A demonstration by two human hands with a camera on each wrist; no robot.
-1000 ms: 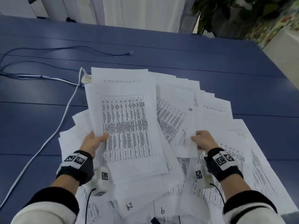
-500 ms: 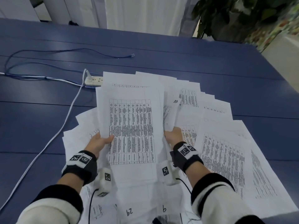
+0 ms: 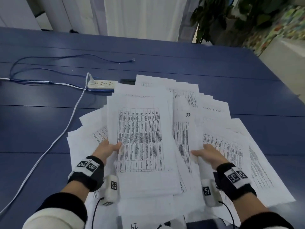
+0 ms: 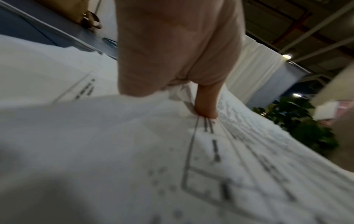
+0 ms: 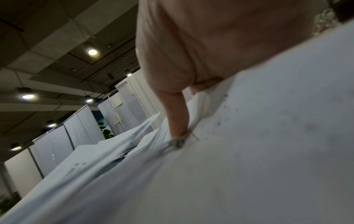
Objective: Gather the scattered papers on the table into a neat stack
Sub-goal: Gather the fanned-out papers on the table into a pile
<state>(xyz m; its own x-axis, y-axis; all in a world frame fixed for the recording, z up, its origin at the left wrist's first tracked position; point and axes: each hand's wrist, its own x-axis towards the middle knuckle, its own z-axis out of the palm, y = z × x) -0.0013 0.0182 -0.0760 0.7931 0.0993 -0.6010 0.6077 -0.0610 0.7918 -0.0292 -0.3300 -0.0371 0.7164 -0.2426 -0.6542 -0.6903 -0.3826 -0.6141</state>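
White sheets of thin printer paper, most printed with dense black tables, lie fanned and overlapping across the middle of a blue table [image 3: 214, 66] whose smooth top is divided by long seams. On top of this spread of papers [image 3: 206, 103] sits a gathered bundle [image 3: 140, 139], a flat rectangle whose long axis runs away from the person, its far short edge pointing toward the curtain [image 3: 142, 15]. The left hand [image 3: 105, 150] grips the bundle's left edge, thumb pressed on the printed top sheet and fingers hidden beneath; the left wrist view shows the paper crumpled at the thumb. The right hand [image 3: 208, 154] pinches the edge of a loose sheet just right of the bundle, thumb on top, fingers tucked under. One sheet farther out carries a handwritten 33. Beside the papers' far left corner a white plastic power strip [image 3: 101, 84] lies flat, a white cable [image 3: 49, 149] trailing toward the near left edge and thin blue wires [image 3: 66, 56] looping behind. A leafy plant [image 3: 231, 15] stands past the far right corner.
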